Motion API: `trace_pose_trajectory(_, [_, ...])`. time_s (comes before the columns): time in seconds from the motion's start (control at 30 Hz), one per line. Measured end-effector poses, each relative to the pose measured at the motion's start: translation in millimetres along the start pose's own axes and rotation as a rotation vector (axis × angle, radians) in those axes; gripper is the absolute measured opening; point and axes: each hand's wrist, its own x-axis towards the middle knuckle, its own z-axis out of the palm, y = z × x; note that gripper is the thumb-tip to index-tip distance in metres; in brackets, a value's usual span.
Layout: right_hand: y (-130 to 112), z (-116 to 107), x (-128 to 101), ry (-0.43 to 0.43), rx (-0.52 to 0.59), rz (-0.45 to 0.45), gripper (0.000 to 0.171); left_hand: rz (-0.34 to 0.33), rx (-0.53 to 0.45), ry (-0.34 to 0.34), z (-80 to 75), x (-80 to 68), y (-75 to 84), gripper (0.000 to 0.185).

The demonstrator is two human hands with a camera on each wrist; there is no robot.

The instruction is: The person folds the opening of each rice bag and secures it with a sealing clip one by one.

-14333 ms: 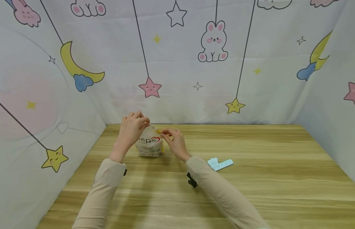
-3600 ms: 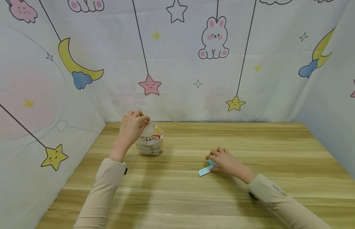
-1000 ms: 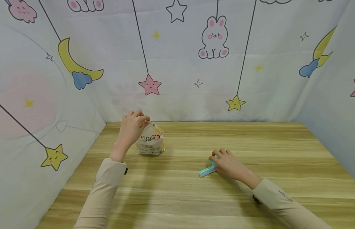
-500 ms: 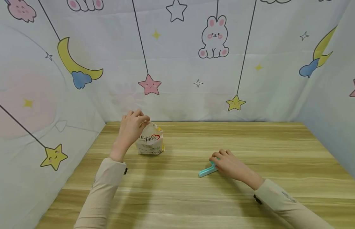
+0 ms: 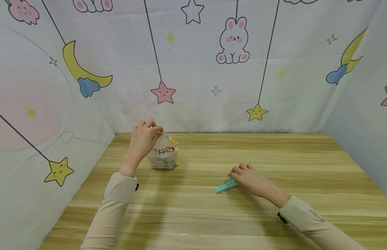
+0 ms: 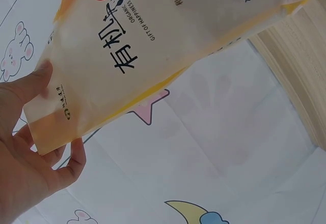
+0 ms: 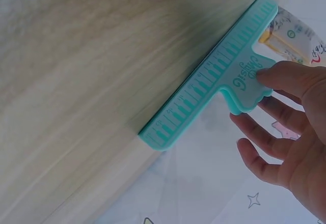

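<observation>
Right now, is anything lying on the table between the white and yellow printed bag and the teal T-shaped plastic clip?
Nothing: the head view shows only bare wooden table between the white and yellow printed bag and the teal T-shaped plastic clip.

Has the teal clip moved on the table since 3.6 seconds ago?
Yes, slightly: the teal clip has tilted and edged toward the camera against the table grain, under the right hand.

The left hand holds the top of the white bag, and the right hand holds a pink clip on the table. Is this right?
Not quite: the clip is teal, not pink, as the right wrist view shows. The rest stands: the left hand holds the top of the white bag, and the right hand holds the clip on the table.
</observation>
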Motion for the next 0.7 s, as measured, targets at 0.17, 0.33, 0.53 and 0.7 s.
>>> trace_pose_trajectory(0.17, [-0.2,-1.8,-0.2,0.008,-0.002,-0.006,0.030,0.004,0.005,0.005,-0.4,-0.1,0.1,0.013])
trace_pose_trajectory(0.33, [-0.5,-2.1,-0.1,0.009,-0.002,-0.012,0.030,0.007,0.006,0.011,0.4,-1.0,-0.4,0.013])
trace_pose_trajectory(0.53, [-0.3,-1.7,0.0,0.007,0.008,-0.015,0.030,0.005,0.000,0.006,-0.2,-1.3,-0.2,0.013])
trace_pose_trajectory(0.7, [0.6,-1.1,-0.4,0.024,0.001,-0.026,0.030,0.006,0.000,0.006,-0.4,-1.1,-0.6,0.012])
